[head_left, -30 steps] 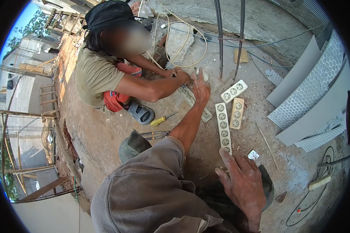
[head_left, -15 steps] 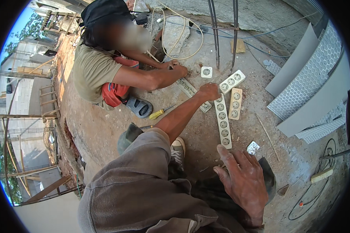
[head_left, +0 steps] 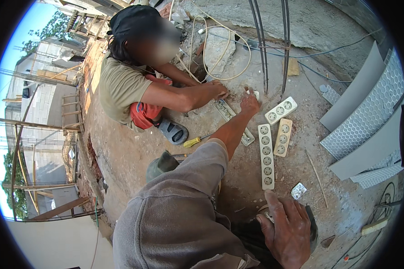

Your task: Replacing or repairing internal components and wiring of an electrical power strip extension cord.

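My left hand (head_left: 250, 104) stretches out to a small white single socket (head_left: 256, 94). Its fingers are closed at the socket and cover most of it. Over my knee rests my right hand (head_left: 288, 228), fingers apart, holding nothing. A long white power strip (head_left: 266, 157) lies lengthwise just beyond that hand's fingertips. Beside its far end are a short white three-socket strip (head_left: 280, 110) and a cream strip (head_left: 283, 137). Left of them lies a long open strip housing (head_left: 231, 117); a co-worker's hands (head_left: 217, 90) are at its far end.
A co-worker (head_left: 134, 85) squats at the left. A yellow-handled screwdriver (head_left: 193, 141) lies near their sandal. Steel rods (head_left: 274, 49) rise at the back, beside a looped cream cable (head_left: 229, 54). Curved patterned panels (head_left: 368, 112) lean at the right, and a silvery packet (head_left: 298, 190) lies nearby.
My left hand has moved from the far end of the long strip to the single socket. The head view has shifted, so everything sits further right and lower. My right hand stays on the knee.
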Demonstrator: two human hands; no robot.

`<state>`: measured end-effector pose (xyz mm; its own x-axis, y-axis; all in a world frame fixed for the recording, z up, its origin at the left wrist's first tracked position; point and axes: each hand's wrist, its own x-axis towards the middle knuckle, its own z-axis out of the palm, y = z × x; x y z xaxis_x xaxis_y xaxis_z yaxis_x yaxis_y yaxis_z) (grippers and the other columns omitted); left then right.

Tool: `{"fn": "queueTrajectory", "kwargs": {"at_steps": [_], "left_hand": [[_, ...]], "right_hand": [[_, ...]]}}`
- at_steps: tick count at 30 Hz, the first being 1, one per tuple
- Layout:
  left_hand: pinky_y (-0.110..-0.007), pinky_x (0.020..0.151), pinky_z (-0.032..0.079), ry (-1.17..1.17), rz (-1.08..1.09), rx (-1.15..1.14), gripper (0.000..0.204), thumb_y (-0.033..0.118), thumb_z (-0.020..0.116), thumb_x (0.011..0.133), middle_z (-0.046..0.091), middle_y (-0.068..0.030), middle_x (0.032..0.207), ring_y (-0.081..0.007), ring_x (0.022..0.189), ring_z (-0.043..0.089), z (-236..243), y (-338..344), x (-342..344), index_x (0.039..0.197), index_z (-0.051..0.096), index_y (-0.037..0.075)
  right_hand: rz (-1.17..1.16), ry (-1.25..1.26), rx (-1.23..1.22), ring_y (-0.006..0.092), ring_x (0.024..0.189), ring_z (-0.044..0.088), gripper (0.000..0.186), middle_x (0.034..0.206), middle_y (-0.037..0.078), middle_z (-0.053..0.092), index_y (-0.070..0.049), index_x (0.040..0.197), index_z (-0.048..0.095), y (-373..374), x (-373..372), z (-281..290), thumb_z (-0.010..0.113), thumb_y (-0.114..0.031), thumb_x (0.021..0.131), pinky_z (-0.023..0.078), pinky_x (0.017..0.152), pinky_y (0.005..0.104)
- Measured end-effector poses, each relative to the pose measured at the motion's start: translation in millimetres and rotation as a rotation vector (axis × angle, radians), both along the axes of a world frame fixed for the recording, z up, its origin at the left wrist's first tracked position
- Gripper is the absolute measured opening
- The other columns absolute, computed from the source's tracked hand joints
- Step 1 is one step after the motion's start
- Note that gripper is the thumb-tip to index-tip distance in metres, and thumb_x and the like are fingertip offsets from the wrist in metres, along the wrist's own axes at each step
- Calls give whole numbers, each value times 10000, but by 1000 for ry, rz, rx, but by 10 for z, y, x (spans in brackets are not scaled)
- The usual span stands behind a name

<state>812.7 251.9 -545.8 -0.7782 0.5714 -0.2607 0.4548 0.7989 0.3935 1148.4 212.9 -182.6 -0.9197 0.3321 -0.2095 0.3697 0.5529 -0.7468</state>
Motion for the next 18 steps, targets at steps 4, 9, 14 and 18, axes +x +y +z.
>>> {"fn": "queueTrajectory", "kwargs": {"at_steps": [4, 9, 14, 18], "left_hand": [[-455, 1015, 381, -46, 3, -51, 948, 344, 701, 742, 317, -290, 1385, -453, 1242, 387, -39, -57, -34, 1442, 156, 9], [-418, 1065, 303, -51, 295, 327, 973, 154, 746, 676, 380, -274, 1316, -412, 1228, 381, 419, -350, 77, 1439, 160, 6], [-425, 1040, 292, 73, 394, 798, 831, 45, 719, 665, 330, -250, 1259, -381, 1199, 364, 806, -446, 514, 1356, 265, -41], [-426, 1033, 297, 98, 529, 864, 770, 4, 704, 668, 335, -224, 1245, -359, 1194, 369, 766, -611, 499, 1323, 299, -28]], "right_hand": [[1, 38, 59, 367, 914, 575, 476, 997, 194, 581, -67, 1262, 511, 56, -15, -139, 659, -189, 826, 456, 827, 459], [11, 64, 75, 328, 838, 571, 497, 929, 148, 568, -39, 1245, 513, 115, -140, -174, 681, -179, 798, 457, 751, 435], [83, 58, 151, 279, 821, 568, 497, 903, 111, 537, -51, 1244, 507, 69, -189, -181, 680, -210, 806, 480, 751, 405], [80, 76, 182, 287, 832, 571, 496, 898, 113, 539, -52, 1244, 509, -75, -207, -162, 680, -211, 806, 478, 750, 414]]}}
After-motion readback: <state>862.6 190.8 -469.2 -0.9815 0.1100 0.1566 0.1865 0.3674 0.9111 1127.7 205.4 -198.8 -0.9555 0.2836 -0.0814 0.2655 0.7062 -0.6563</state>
